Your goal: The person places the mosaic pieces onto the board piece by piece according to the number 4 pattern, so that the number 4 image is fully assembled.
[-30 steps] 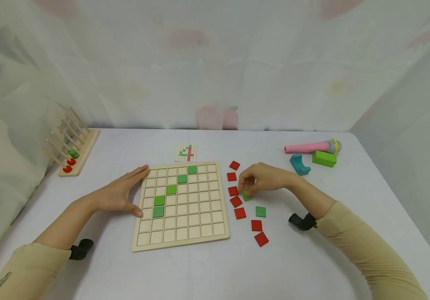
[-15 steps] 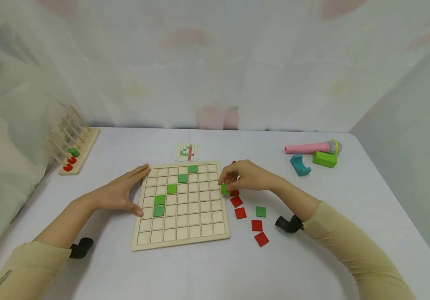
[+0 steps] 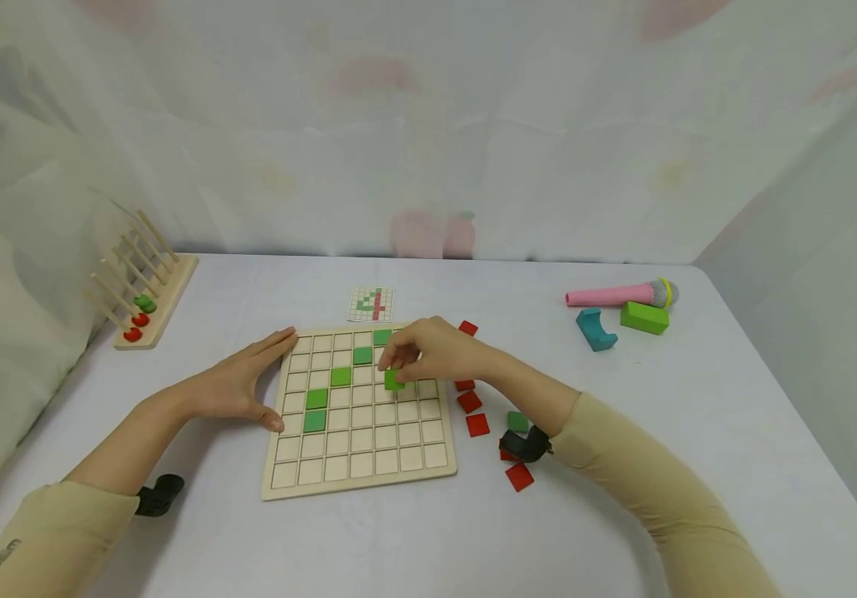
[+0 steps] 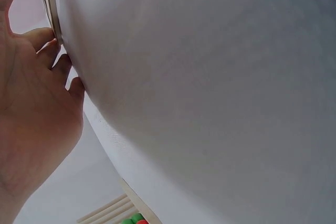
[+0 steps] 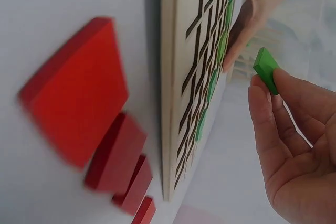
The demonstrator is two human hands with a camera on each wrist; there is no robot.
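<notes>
A wooden grid board (image 3: 359,490) lies on the white table, with several green tiles (image 3: 341,377) set in its squares along a slanting line. My right hand (image 3: 436,350) is over the board's right half and pinches a green square tile (image 5: 266,69) between thumb and fingers, raised above the grid in the right wrist view. My left hand (image 3: 230,386) rests at the board's left edge, thumb and fingers spread, fingertips touching the rim. The left wrist view shows the left hand's fingers (image 4: 50,51) against the board's edge.
Several red tiles (image 3: 477,424) and a green tile (image 3: 517,421) lie right of the board. Behind it is a pattern card (image 3: 371,304). A wooden peg rack (image 3: 163,303) stands far left. A pink toy microphone (image 3: 615,295), a green block (image 3: 644,317) and a teal arch block (image 3: 596,330) lie back right.
My right hand has picked up the green tile from beside the red ones and carried it left over the board. The left hand has stayed at the board's edge.
</notes>
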